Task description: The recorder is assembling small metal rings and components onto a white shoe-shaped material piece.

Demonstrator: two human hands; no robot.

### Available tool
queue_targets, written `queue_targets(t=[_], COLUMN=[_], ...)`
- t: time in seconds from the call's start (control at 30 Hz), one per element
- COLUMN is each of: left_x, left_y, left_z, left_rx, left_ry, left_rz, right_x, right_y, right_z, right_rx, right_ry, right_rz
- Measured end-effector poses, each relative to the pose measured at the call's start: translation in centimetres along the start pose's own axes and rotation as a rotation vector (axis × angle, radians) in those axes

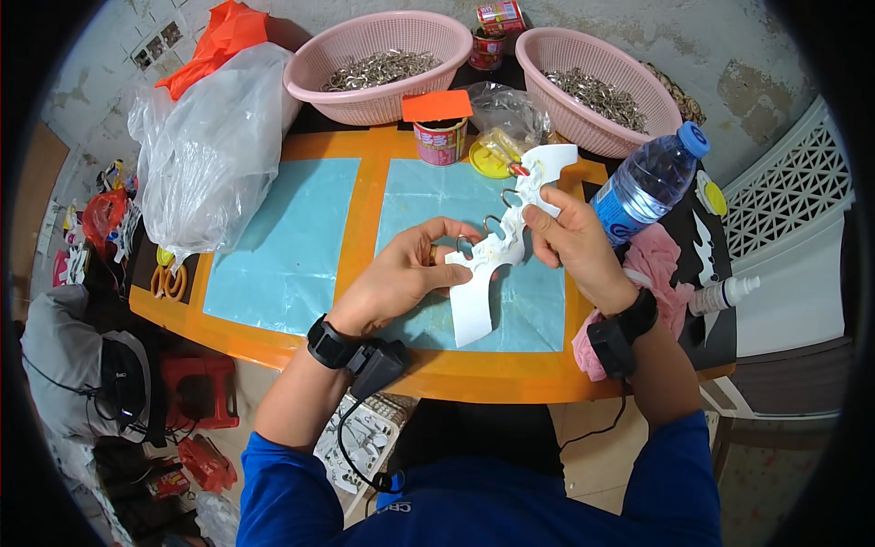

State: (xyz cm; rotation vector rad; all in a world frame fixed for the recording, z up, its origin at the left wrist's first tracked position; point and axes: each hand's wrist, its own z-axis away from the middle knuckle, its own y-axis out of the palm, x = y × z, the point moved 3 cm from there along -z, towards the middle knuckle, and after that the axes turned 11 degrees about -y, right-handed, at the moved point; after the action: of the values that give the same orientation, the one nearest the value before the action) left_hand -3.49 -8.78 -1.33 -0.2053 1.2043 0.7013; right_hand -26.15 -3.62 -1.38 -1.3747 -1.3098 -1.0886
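Note:
My left hand (pixel 392 278) and my right hand (pixel 581 244) hold a white wavy-edged strip (pixel 472 310) above the table. The left thumb and fingers pinch it near its lower end; the right thumb and fingers grip it farther up on the right. Several curved metal hooks (pixel 492 221) stick out along its far edge. A small red-tipped object (pixel 518 170) shows by its upper part; I cannot make out what it is. Beneath lies a light blue sheet (pixel 419 319) bordered by orange tape. Black bands with small devices sit on both wrists.
Two pink baskets (pixel 314 77) of metal hooks stand at the back. Between them are a tin (pixel 440 146) with an orange card and a yellow lid (pixel 489 162). A water bottle (pixel 638 187) and pink cloth (pixel 658 260) lie right; a plastic bag (pixel 214 146) sits left.

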Motion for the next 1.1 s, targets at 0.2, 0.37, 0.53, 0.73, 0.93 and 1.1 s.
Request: queue_targets(t=[0.2,0.37,0.53,0.73,0.93,1.1], left_x=[0.2,-0.6,-0.2,0.3,0.5,0.6], left_y=[0.0,0.7,0.5,0.3,0.8,0.8], left_z=[0.2,0.3,-0.3,-0.3,-0.4,-0.4], left_rx=[0.082,0.003,-0.077,-0.085,-0.016,0.026], left_ry=[0.012,-0.033,-0.018,0.031,0.032,0.026], left_rz=[0.063,0.002,-0.180,-0.213,-0.172,-0.175], right_x=[0.6,0.7,0.2,1.2,1.2,0.2], right_y=[0.8,1.2,1.0,1.4,2.1,2.1], right_z=[0.3,0.6,0.7,0.9,1.1,1.3], right_rx=[0.053,0.107,0.113,0.075,0.087,0.130], right_ry=[0.046,0.052,0.054,0.123,0.076,0.054], right_rz=[-0.017,-0.040,-0.073,-0.163,-0.179,-0.196])
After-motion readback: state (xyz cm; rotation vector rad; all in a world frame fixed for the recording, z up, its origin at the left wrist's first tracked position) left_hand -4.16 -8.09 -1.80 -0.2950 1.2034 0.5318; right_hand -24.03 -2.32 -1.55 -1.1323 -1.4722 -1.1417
